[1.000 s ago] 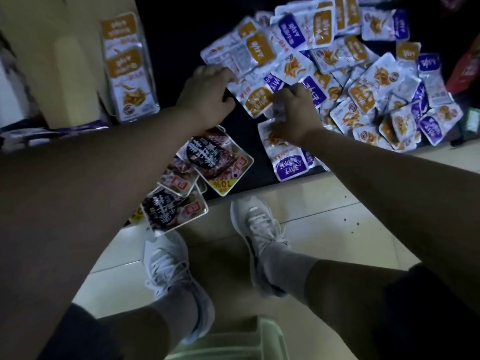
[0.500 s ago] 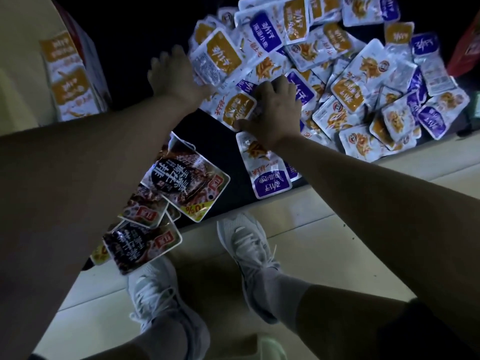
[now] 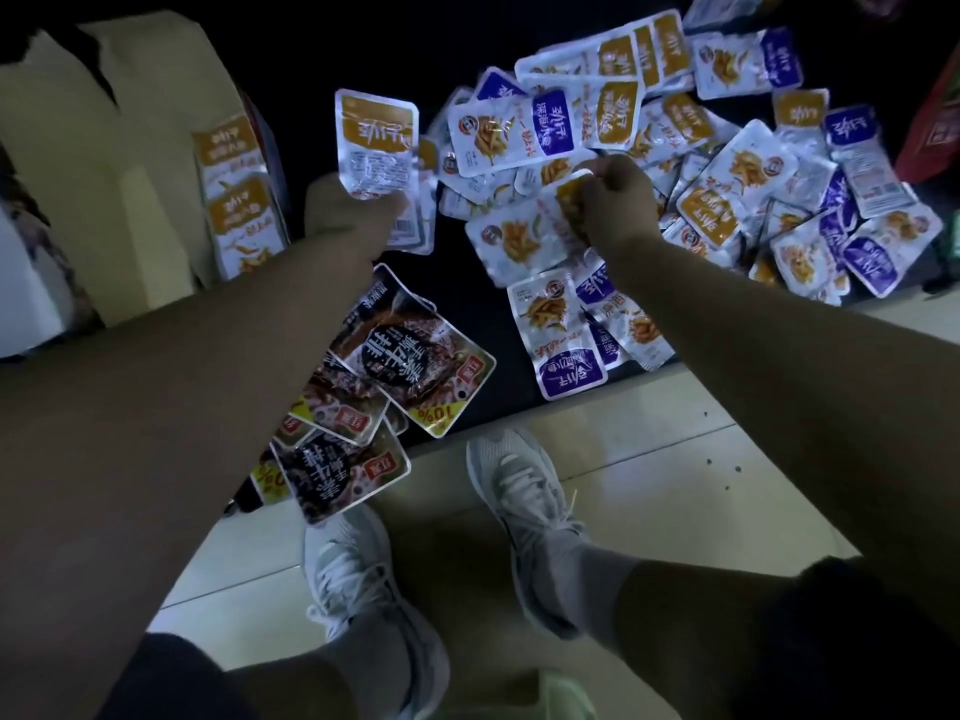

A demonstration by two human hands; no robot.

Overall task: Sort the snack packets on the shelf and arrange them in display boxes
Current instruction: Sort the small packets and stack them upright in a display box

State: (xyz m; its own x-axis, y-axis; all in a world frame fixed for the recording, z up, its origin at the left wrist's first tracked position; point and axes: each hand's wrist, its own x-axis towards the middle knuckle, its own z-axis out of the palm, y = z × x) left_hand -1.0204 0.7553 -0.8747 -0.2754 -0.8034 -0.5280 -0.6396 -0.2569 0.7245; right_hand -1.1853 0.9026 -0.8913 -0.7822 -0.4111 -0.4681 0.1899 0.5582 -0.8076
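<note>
Half a second before, both hands had lain flat against the heap; since then the left hand had come up off it with an orange packet, held upright and clear of the rest. Its fingers were curled round the packet's lower edge, though the tips were hidden behind the foil, and more foil showed just under the hand. The right hand had bunched up, fingers drawn together and pinching the edge of a second packet that lay at the near side of the pile.

That pile, orange and purple labels mixed, sprawled over the right half of the dark shelf. Dark packets overlapped near the shelf's front edge, below the left forearm, one hanging past the lip. At the far left stood a pale box with orange-labelled packets stacked on edge inside it. Below, white shoes rested on the tiled floor.
</note>
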